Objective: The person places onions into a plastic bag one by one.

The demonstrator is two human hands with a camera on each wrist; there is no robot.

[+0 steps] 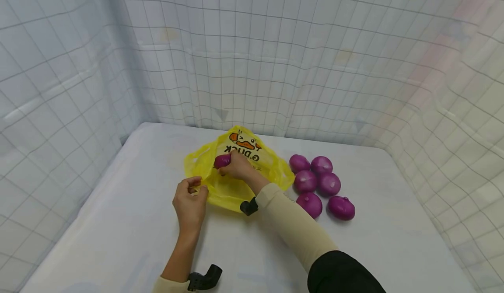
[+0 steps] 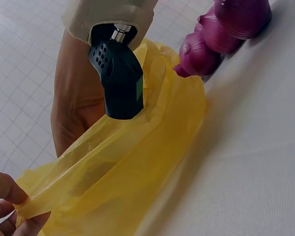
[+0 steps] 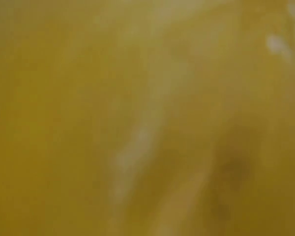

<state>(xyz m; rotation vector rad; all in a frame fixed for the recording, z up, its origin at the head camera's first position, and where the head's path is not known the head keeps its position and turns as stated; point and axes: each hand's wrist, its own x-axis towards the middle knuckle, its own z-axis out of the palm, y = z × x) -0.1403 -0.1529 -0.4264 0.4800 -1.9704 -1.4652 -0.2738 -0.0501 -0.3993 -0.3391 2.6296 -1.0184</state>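
A yellow plastic bag [image 1: 229,192] with a printed duck lies spread on the white surface, its mouth towards me. At the mouth's left edge, my left hand [image 1: 189,202] pinches the film; the left wrist view shows its fingertips [image 2: 9,189] on the yellow bag [image 2: 132,169]. My right hand [image 1: 241,169] reaches into the mouth and grips a purple onion [image 1: 222,161]. Yellow film fills the right wrist view, blurred, so the onion cannot be made out there.
Several purple onions [image 1: 305,181] lie grouped to the right of the bag, the nearest at the right forearm. One onion [image 1: 341,208] sits at the group's front right. White gridded sheets [image 1: 252,65] hang behind and at both sides of the table [image 1: 130,223].
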